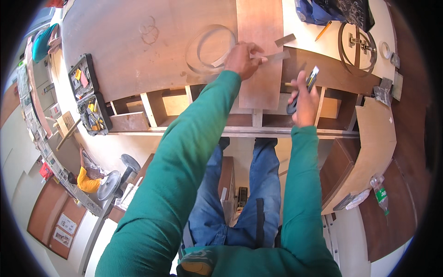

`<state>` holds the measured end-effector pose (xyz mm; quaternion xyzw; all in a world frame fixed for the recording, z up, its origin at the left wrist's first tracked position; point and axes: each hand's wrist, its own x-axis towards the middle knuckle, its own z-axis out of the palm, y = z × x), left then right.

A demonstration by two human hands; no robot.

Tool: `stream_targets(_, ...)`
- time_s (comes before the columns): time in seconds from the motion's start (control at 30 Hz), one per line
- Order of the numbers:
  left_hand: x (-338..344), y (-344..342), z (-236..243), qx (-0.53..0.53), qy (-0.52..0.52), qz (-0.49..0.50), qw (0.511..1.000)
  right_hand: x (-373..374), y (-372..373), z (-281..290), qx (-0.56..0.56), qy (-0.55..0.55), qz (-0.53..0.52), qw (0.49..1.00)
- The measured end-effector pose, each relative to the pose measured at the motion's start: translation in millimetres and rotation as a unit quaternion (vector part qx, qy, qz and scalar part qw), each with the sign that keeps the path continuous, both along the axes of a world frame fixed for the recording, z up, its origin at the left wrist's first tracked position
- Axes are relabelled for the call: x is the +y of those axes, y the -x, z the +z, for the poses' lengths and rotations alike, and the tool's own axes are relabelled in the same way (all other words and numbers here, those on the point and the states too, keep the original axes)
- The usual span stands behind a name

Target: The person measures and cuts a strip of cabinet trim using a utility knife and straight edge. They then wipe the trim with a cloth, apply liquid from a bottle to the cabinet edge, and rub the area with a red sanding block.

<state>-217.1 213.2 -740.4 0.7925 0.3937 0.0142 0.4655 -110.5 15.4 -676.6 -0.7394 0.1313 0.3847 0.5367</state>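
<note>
Left hand fingers pinch a thin grey strip on the brown laminate board, right hand clenches a yellow-black utility knife; trimming looks unfinished.

An open black plastic tool case lies at the worktop's left end. A yellow pencil rests beside a blue cloth bag. A clear plastic bottle lies at lower right. A person in a yellow shirt crouches below.

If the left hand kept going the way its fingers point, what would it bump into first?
The left hand points right, holding a thin grey strip on the brown board. Going on, it would probably slide along that strip first, though depth is hard to judge.
</note>
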Motion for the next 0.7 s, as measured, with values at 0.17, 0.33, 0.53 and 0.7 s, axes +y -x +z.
stream_targets(0.17,-24,33,68,-0.018,0.079,-0.063,0.995,31,-11,25,0.099,-0.11,-0.051,0.988)
stream_targets(0.33,-41,43,114,-0.142,0.29,-0.01,0.946,7,1,-13,0.281,-0.21,-0.036,0.936)
stream_targets(0.53,-22,55,132,-0.037,0.27,-0.139,0.952,10,29,41,0.078,-0.089,0.062,0.991)
stream_targets(0.7,4,74,116,0.028,0.196,-0.084,0.977,-6,-11,76,-0.24,0.093,0.063,0.964)
